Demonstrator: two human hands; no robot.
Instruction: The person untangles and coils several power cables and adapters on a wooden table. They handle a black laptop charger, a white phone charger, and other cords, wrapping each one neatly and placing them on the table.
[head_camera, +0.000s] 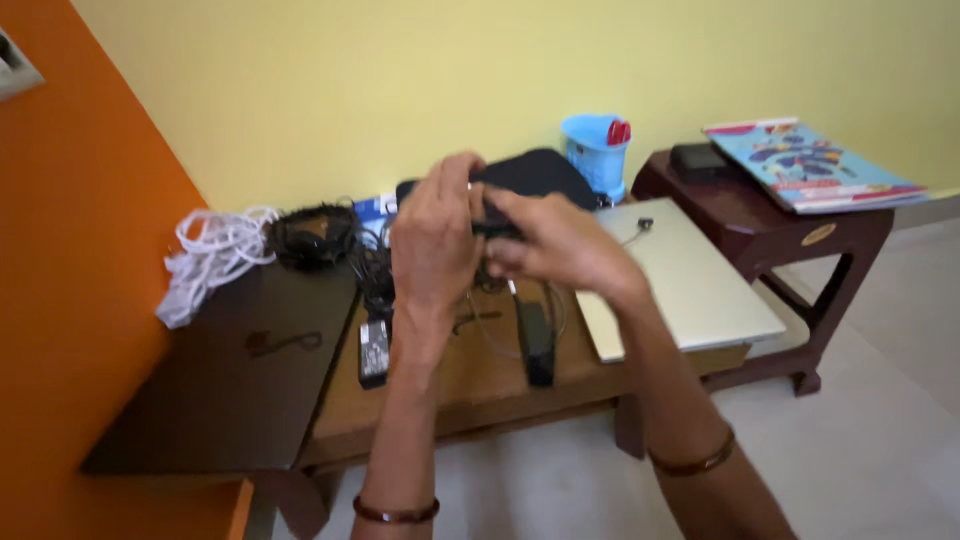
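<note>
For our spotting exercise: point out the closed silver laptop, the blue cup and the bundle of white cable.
closed silver laptop (690, 285), head view, middle of its lid.
blue cup (595, 160), head view, its front wall.
bundle of white cable (205, 255), head view, middle of the tangle.

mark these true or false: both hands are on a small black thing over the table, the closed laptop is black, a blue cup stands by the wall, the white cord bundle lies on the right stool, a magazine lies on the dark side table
1. Both hands, left hand and right hand, meet on a small black object above the wooden table. True.
2. The closed laptop is black. False: it is silver.
3. A blue cup stands near the yellow wall. True.
4. The white cord bundle lies on the right stool. False: it lies at the table's left end, by the orange wall.
5. A colourful magazine lies on the dark side table. True.
</note>
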